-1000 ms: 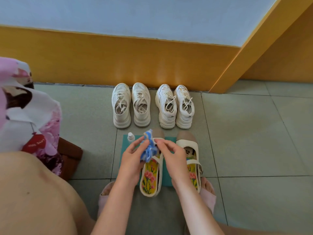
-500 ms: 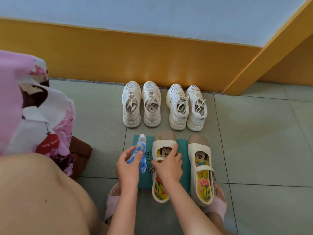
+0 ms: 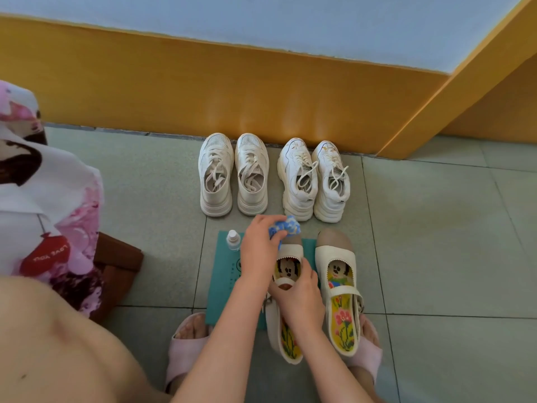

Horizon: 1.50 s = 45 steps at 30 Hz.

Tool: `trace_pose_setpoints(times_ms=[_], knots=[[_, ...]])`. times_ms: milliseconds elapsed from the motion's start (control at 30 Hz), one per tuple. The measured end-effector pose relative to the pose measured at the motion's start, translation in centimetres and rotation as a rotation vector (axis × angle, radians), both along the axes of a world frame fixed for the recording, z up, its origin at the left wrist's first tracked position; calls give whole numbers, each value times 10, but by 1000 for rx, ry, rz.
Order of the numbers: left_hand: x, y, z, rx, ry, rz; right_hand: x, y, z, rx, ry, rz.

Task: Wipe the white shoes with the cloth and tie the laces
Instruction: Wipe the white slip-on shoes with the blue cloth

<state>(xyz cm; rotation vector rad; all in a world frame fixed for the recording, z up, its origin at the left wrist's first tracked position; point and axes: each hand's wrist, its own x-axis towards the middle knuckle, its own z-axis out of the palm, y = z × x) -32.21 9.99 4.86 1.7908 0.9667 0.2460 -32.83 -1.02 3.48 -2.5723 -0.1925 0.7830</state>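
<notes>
As left hand clutches cloth — right hand tight round strap shoe; bottle, sneakers nearby.

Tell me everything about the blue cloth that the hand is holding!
The cloth is blue with white patches, soft-looking and scrunched into a wad. The left hand grips it from above, fingers curled round it, so only part shows. It sits over the beige toe of the strap shoe that the right hand holds, seemingly touching it.

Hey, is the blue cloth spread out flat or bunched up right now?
Bunched up. The left hand grips the blue cloth as a crumpled wad over the toe of the strap shoe that the right hand holds.
</notes>
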Motion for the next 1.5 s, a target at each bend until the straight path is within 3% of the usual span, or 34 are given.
trace_pose_setpoints(times_ms=[267, 433, 733, 1033, 1333, 1500], knots=[[12, 23, -26, 107, 171, -158, 3, -7, -3, 22, -27, 27], [4, -2, -36, 166, 145, -91, 5, -10, -6, 59, -28, 20], [-11, -14, -42, 46, 116, 72, 8, -15, -8, 77, -27, 41], [-35, -32, -43, 75, 115, 150, 9, -16, -9, 84, -30, 51], [-73, -50, -45, 34, 283, 155, 9, -19, -9, 91, -18, 67], [-57, -42, -24, 90, 110, 250, 9, -20, -10, 115, -12, 65]])
